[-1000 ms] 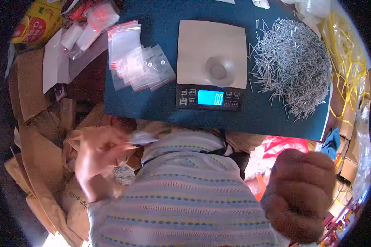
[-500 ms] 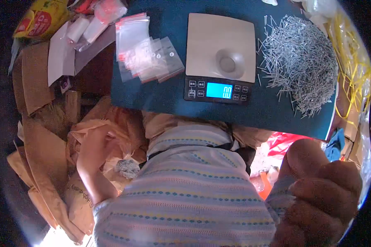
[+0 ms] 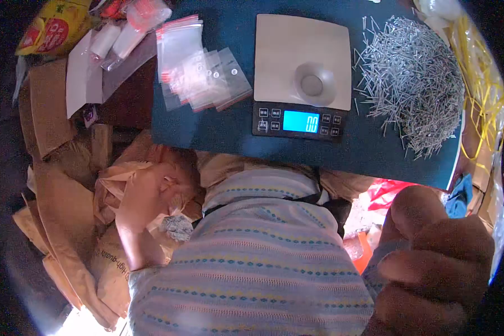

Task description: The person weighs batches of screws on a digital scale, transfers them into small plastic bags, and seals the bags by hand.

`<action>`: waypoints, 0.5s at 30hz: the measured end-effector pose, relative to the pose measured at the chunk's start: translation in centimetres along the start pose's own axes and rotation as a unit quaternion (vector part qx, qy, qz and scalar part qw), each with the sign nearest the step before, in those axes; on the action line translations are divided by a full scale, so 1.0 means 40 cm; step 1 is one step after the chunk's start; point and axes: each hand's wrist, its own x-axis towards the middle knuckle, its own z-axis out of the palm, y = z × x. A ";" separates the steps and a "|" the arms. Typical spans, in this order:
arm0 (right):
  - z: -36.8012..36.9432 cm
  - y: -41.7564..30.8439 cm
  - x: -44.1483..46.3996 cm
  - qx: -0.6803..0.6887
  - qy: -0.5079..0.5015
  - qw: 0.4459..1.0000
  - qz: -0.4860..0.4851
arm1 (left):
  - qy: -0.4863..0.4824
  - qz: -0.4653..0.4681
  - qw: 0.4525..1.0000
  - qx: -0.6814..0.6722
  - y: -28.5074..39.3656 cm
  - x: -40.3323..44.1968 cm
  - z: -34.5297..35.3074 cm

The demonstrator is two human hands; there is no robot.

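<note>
Down at the left, my left hand [image 3: 145, 187] is at the mouth of a crumpled brown paper bag [image 3: 109, 196]. Its fingers blend into the brown paper, so their pose is unclear. Large and near the camera at the lower right is my right hand [image 3: 437, 252], fingers curled in; what they hold, if anything, is hidden. On the dark table sits a digital scale [image 3: 302, 122] reading 0.0, with a small round cup [image 3: 312, 84] on its plate. Right of it lies a heap of nails [image 3: 411, 84]. Several small zip bags [image 3: 204, 75] overlap to the left.
Cardboard [image 3: 50, 112] and brown paper stand along the left side. A yellow package [image 3: 56, 28] and plastic-wrapped bundles [image 3: 131, 33] are at the upper left. Yellow straps [image 3: 481, 95] hang beyond the table's right edge. Red plastic [image 3: 389, 190] shows below the table.
My left hand has shifted slightly right and down at the paper bag. My right hand stays curled, with its fingers slightly shifted. The scale display still reads 0.0.
</note>
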 end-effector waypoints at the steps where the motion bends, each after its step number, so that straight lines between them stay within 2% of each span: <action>1: 0.003 0.003 -0.001 0.001 0.001 1.000 -0.001 | 0.007 0.012 1.000 0.010 -0.001 0.002 0.002; 2: 0.001 0.002 0.001 0.001 0.002 1.000 -0.003 | 0.013 0.024 0.999 0.017 0.000 0.003 0.005; 5: -0.006 -0.001 -0.004 0.008 0.004 1.000 -0.015 | -0.007 -0.017 1.000 -0.022 0.020 0.007 -0.002; 8: 0.005 -0.003 -0.004 0.008 0.005 1.000 -0.018 | -0.008 0.000 0.999 -0.032 0.019 0.012 -0.002; 11: -0.006 -0.001 0.004 0.009 -0.004 1.000 -0.009 | -0.008 0.006 1.000 0.013 0.006 0.010 0.008; 14: -0.005 0.000 -0.002 0.007 -0.006 1.000 -0.005 | -0.076 -0.075 0.993 -0.040 0.043 0.019 -0.019; 15: -0.007 -0.001 -0.001 0.007 -0.006 1.000 -0.006 | -0.067 -0.064 0.995 -0.042 0.043 0.019 -0.020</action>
